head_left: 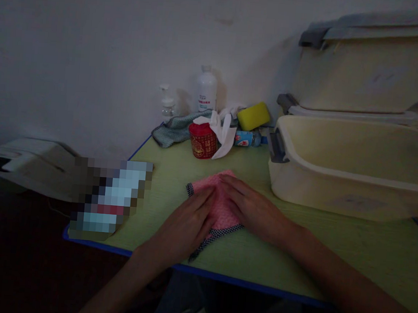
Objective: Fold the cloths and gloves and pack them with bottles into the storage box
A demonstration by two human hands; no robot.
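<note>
A pink cleaning cloth [225, 211] with a black-and-white checked edging lies folded on the pale green table [161, 210]. My left hand [189, 217] rests on the left part of the cloth, its fingers stretched out and pointing away from me. From the other side, my right hand [254, 203] lies on the cloth's right part, fingers extended toward the left hand. Parts of the cloth are covered by both hands. Just beyond it stands a red patterned tissue roll [202, 140] with a white strip hanging off.
A cream plastic tub [337, 186] stands at the right, with a lidded storage box [349, 76] behind. Toward the wall are a white bottle [207, 89], a yellow sponge [253, 115], a grey-green cloth [175, 127] and a blue-labelled bottle [244, 138]. A pixelated object [114, 202] lies left.
</note>
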